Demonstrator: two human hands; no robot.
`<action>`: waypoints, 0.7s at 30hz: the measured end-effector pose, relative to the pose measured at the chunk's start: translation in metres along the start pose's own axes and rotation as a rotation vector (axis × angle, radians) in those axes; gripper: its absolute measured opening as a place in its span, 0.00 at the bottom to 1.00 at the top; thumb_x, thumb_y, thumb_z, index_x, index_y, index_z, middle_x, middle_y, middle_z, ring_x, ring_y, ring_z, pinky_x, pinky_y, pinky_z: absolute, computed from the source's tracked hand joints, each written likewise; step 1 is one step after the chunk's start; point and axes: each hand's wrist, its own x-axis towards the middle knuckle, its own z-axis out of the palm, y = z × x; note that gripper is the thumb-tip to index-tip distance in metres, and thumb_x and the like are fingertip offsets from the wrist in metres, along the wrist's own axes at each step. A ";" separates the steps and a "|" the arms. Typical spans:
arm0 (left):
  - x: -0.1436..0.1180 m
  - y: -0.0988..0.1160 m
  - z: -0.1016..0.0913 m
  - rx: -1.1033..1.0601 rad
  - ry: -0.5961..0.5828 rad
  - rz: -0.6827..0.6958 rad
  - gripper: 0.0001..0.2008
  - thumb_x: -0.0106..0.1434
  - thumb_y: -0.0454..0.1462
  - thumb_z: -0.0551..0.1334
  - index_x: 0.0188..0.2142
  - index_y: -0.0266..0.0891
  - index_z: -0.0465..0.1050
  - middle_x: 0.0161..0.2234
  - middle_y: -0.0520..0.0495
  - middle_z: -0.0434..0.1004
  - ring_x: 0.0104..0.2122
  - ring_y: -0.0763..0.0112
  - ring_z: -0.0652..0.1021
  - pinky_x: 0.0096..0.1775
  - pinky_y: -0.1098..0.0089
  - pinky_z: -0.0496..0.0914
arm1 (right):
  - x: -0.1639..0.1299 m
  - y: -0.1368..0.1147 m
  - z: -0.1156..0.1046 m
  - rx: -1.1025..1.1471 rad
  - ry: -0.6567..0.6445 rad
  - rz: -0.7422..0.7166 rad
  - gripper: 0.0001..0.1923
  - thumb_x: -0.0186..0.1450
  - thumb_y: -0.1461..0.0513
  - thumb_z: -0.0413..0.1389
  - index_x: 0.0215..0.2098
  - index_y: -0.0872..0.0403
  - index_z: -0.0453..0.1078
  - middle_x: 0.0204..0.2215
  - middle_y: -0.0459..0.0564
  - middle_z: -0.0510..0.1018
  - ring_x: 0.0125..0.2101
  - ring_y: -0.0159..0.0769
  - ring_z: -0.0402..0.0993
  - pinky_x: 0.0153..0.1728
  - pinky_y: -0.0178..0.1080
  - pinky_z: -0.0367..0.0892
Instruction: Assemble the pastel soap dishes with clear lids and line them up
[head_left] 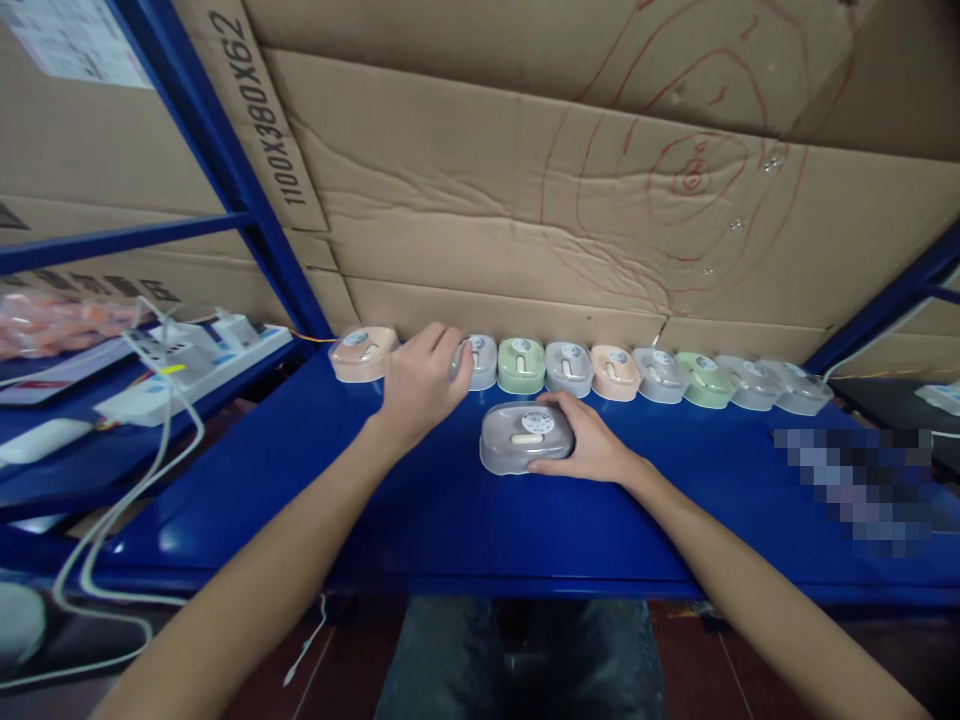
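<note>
My right hand is wrapped round the right end of a grey lidded plastic box. This box has a clear lid, a round white sticker and a pale oblong piece on its front. At the back, my left hand curls over the row, its fingers and thumb closed on a grey lidded box, mostly hidden by the hand. To its left sits a peach lidded box. On its right stand another grey box and a green box.
The row of boxes continues right, ending with a grey box. A cardboard sheet backs the blue table. Blue posts frame it. At left are a power strip and loose white cables.
</note>
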 end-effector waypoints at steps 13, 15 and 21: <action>-0.013 0.008 0.035 -0.677 -0.618 0.402 0.44 0.63 0.58 0.75 0.72 0.48 0.65 0.68 0.38 0.71 0.68 0.47 0.72 0.69 0.46 0.67 | -0.004 0.005 0.001 -0.058 0.001 -0.047 0.48 0.62 0.42 0.73 0.72 0.45 0.61 0.63 0.60 0.75 0.63 0.61 0.75 0.64 0.65 0.72; -0.015 0.012 0.039 -0.708 -0.658 0.405 0.52 0.58 0.56 0.79 0.75 0.49 0.61 0.70 0.38 0.69 0.70 0.43 0.70 0.70 0.43 0.65 | -0.003 0.005 0.000 -0.045 0.008 -0.049 0.47 0.61 0.42 0.74 0.71 0.45 0.62 0.61 0.59 0.76 0.62 0.60 0.76 0.63 0.64 0.73; -0.021 0.016 0.046 -0.711 -0.658 0.407 0.51 0.60 0.50 0.78 0.76 0.48 0.58 0.73 0.36 0.66 0.72 0.43 0.68 0.72 0.41 0.63 | -0.002 0.002 -0.001 -0.021 0.005 -0.033 0.47 0.60 0.41 0.74 0.70 0.45 0.64 0.60 0.59 0.76 0.60 0.59 0.76 0.61 0.62 0.74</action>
